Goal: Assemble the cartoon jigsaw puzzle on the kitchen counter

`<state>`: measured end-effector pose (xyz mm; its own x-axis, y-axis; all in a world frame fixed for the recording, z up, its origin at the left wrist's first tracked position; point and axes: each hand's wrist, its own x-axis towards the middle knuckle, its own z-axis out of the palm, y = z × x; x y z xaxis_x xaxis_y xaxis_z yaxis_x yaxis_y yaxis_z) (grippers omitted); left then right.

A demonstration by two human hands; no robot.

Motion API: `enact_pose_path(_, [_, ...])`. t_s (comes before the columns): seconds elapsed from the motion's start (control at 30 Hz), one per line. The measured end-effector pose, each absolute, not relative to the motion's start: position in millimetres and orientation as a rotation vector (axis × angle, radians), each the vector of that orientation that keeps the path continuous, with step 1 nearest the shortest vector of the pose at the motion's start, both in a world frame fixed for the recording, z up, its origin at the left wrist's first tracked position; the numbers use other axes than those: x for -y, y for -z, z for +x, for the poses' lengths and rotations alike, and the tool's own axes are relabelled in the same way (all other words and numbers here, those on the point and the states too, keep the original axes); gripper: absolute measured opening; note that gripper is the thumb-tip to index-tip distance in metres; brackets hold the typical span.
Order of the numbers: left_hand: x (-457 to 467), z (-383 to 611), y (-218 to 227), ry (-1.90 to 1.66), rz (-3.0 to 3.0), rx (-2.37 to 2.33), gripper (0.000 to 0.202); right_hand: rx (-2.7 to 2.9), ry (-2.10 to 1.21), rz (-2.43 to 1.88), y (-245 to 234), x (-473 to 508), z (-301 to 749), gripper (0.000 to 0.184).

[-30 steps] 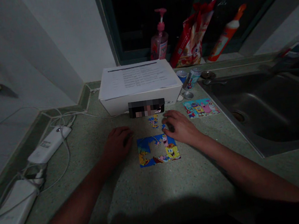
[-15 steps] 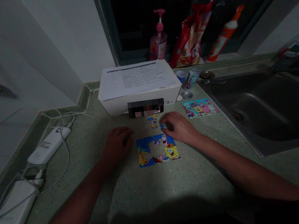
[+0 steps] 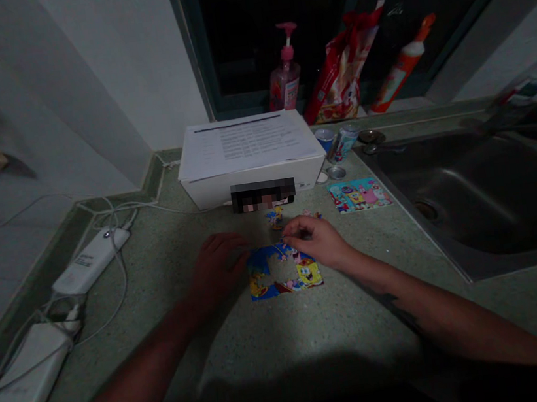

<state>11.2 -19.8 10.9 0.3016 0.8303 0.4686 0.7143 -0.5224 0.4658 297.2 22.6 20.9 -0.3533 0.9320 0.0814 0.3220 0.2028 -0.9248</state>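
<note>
A partly assembled cartoon jigsaw puzzle lies flat on the counter, with a gap in its middle. My right hand is over its top right part, thumb and fingertips pinched on a small jigsaw piece that they mostly hide. At the puzzle's top left corner rests my left hand, fingers loosely stretched, thumb near the edge, holding nothing that I can see. Just beyond the puzzle are loose jigsaw pieces, and some more show behind my right hand.
Behind the pieces stands a white box with a printed sheet on top. A colourful cartoon picture lies right, beside the metal sink. Small cans stand farther back. Power banks and cables occupy the left.
My right hand has moved from the loose pieces down and toward the puzzle's top edge, uncovering pieces behind it. My left hand has shifted right to the puzzle's top left corner.
</note>
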Motion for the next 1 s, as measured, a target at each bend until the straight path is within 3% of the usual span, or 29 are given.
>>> enact_pose_path(0.2, [42.9, 41.3, -19.2, -1.197, 2.324, -1.187, 0.045, 1.606, -1.401, -1.122, -15.7, 1.0, 272.3, 0.016])
enact_pose_path(1.0, [46.8, 45.5, -18.1, -1.224, 2.430, -1.125, 0.038, 1.658, -1.429, -1.099, -14.9, 10.9, 264.9, 0.016])
